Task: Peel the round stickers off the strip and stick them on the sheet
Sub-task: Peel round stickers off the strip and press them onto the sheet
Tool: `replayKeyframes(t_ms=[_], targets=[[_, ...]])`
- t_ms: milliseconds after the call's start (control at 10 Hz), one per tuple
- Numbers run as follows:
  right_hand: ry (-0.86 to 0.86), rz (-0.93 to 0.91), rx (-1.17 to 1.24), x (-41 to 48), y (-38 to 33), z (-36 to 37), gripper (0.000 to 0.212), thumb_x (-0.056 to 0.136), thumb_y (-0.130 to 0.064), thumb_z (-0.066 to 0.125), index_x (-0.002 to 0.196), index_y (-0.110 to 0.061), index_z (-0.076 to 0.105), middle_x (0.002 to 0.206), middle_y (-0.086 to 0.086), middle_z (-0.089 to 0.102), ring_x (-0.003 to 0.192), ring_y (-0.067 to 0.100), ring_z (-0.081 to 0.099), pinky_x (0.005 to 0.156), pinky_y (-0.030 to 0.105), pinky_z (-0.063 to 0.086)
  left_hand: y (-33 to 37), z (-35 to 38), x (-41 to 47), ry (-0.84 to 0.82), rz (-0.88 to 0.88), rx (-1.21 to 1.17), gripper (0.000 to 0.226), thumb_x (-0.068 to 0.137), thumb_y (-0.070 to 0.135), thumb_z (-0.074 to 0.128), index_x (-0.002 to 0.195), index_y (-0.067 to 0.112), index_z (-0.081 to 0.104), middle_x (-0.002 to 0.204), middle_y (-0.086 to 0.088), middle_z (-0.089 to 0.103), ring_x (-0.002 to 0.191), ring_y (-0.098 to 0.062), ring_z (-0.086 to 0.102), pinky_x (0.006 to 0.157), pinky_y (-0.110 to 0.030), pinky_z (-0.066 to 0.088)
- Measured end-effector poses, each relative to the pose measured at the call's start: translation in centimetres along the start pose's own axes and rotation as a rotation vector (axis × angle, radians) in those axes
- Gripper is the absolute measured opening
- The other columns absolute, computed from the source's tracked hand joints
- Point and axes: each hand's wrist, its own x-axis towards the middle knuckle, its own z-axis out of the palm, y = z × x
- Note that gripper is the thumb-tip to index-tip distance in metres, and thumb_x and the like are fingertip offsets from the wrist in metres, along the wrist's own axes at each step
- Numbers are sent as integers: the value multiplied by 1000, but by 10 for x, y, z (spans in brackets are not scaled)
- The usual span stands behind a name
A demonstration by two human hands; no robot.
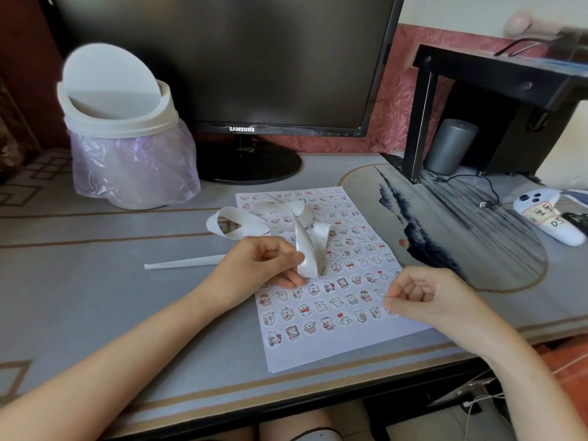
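Head cam: task looks mid-run, can't give an exact count. Sheet point(318, 353) lies flat on desk point(95, 297) in front of the person, covered w/ rows of small printed cartoon figures. Many sit in faint round outlines, but whether those are stuck-on stickers or just print is too small to tell.

Strip point(245, 222) is a long white ribbon looping over the sheet's upper left. Most of the visible length looks bare, so prob. a good share is already peeled (judgement only). One round sticker point(320, 232) shows on the strip's raised end, so at least that one is left. The rest of the strip is twisted and its faces are partly hidden.

Hands:
- Left hand point(267, 259): fingers curled round a fold of the strip, thumb pressing it against them. Firm grip, held just above the sheet's left-middle.
- Right hand point(416, 297): curled into a loose fist, thumb tip against index tip, at the sheet's right edge, low over the paper. Nothing visible between the tips. Can't tell if a sticker is pinched there or if the tips touch the paper.

Off-task: thin white paper roll point(184, 261) on desk left of left hand, swing-lid bin point(124, 100) and Samsung monitor point(222, 58) behind.
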Motion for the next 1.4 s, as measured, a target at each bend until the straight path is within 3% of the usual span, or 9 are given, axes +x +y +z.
replayKeyframes(t_ms=[200, 500, 700, 900, 1000, 1100, 1200, 1300, 1400], targets=[[54, -5, -37, -2, 5, -2, 25, 68, -14, 82, 80, -24, 62, 71, -3, 50, 52, 7, 37, 56, 20, 35, 0, 0, 0, -2, -1, 12, 14, 90, 10, 58, 80, 4, 66, 71, -9, 72, 66, -12, 69, 68, -19, 56], [-2, -32, -21, 0, 11, -5, 18, 80, -5, 70, 81, -21, 63, 83, 1, 62, 55, 4, 42, 55, 11, 37, 0, 0, -1, -6, -11, 47, 14, 90, 11, 58, 78, 8, 65, 71, -8, 73, 67, -12, 70, 66, -16, 55], [35, -31, 23, 0, 10, -1, 15, 73, -9, 77, 80, -15, 65, 66, -6, 55, 47, 0, 38, 50, 8, 33, 0, 0, -1, 1, -14, 46, 15, 90, 11, 58, 77, 8, 65, 71, -9, 73, 67, -12, 70, 66, -16, 55], [11, -42, -17, 0, 10, -4, 16, 75, -10, 76, 81, -20, 65, 80, 12, 60, 50, 0, 40, 52, 7, 34, 1, 1, -1, -1, -5, 45, 15, 90, 10, 57, 77, 8, 65, 70, -8, 72, 67, -12, 70, 65, -17, 55], [-33, -30, -3, -3, 8, -6, 20, 71, -10, 79, 83, -18, 65, 76, 9, 55, 50, -1, 40, 51, 7, 33, 1, 0, -1, 1, -4, 49, 16, 90, 11, 58, 76, 8, 65, 70, -8, 73, 67, -12, 70, 65, -17, 55], [-56, -26, -34, -2, 9, -7, 18, 77, -10, 74, 81, -26, 66, 72, -8, 58, 51, 1, 38, 51, 9, 33, 1, 0, -1, 1, -8, 54, 17, 90, 12, 58, 75, 10, 65, 71, -8, 73, 68, -13, 70, 67, -17, 55], [4, -43, -26, 0, 9, -7, 19, 81, -10, 70, 76, -28, 67, 72, -5, 62, 56, 6, 43, 56, 14, 37, 1, 1, -1, 2, 1, 45, 18, 91, 11, 57, 75, 9, 64, 68, -9, 72, 64, -13, 69, 64, -18, 55], [112, -81, 27, 4, 3, -1, 15, 80, -14, 71, 76, -28, 67, 74, 3, 65, 64, 19, 51, 65, 29, 42, 1, 0, -1, 14, 23, 45, 17, 91, 11, 56, 77, 5, 61, 64, -9, 69, 54, -13, 63, 56, -18, 53], [164, -178, 52, 10, -15, 13, 11, 79, -20, 72, 80, -29, 66, 78, -4, 66, 72, 17, 57, 70, 33, 45, 3, -2, -1, 36, 49, 2, 17, 92, 11, 55, 80, 0, 60, 63, -8, 68, 51, -14, 61, 53, -19, 51]])
